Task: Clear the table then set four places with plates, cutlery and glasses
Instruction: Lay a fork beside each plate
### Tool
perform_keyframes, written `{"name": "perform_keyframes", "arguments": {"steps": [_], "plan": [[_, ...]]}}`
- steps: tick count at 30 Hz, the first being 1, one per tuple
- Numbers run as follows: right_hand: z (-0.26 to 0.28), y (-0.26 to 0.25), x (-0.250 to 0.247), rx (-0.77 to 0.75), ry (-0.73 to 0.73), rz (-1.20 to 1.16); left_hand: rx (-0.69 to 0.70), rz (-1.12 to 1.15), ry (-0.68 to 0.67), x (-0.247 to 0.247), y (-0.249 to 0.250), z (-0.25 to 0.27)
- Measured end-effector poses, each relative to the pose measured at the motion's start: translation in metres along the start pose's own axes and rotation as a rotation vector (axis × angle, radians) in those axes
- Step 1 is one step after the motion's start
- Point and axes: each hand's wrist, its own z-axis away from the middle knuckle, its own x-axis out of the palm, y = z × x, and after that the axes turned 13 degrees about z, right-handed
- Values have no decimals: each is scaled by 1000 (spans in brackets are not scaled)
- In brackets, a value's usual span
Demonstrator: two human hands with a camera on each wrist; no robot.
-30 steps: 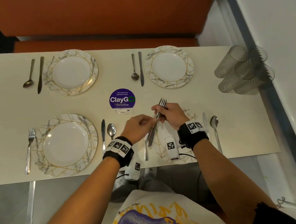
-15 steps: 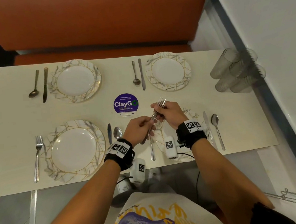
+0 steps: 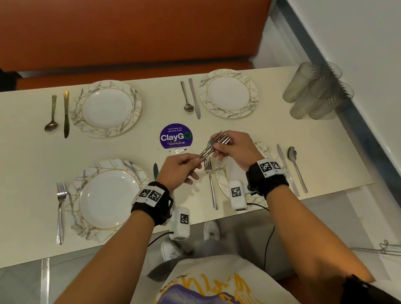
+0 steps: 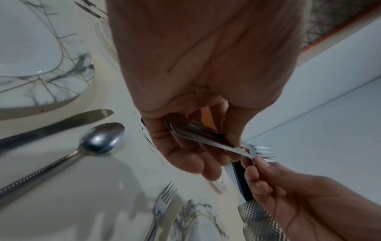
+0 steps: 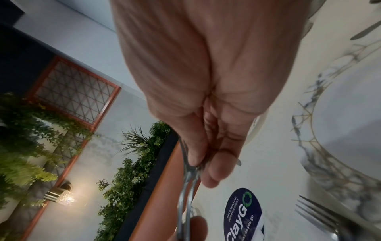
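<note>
Both hands hold a small bundle of forks above the table, just left of the near right plate. My left hand is curled round the handles. My right hand pinches the bundle near the tines; its thumb and fingers close on the metal. One fork lies on the table below the hands. Another fork lies left of the near left plate. The far left plate and far right plate each have a spoon and a knife on their left.
A cluster of clear glasses lies at the table's far right edge by the wall. A knife and spoon lie right of the near right plate. A purple ClayGo sticker marks the centre. An orange bench runs behind the table.
The fork bundle has tilted flatter between the hands and my right hand now pinches closer to the tines. The head view has shifted; the table settings have not moved.
</note>
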Motion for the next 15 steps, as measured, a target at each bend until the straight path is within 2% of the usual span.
{"name": "perform_keyframes", "arguments": {"steps": [4, 10, 15], "plan": [[3, -9, 1, -26, 0, 44, -37, 94, -24, -12, 11, 8], [8, -18, 12, -50, 16, 27, -66, 71, -134, -19, 15, 16], [11, -24, 19, 49, -8, -51, -88, 80, -108, -20, 10, 17]]}}
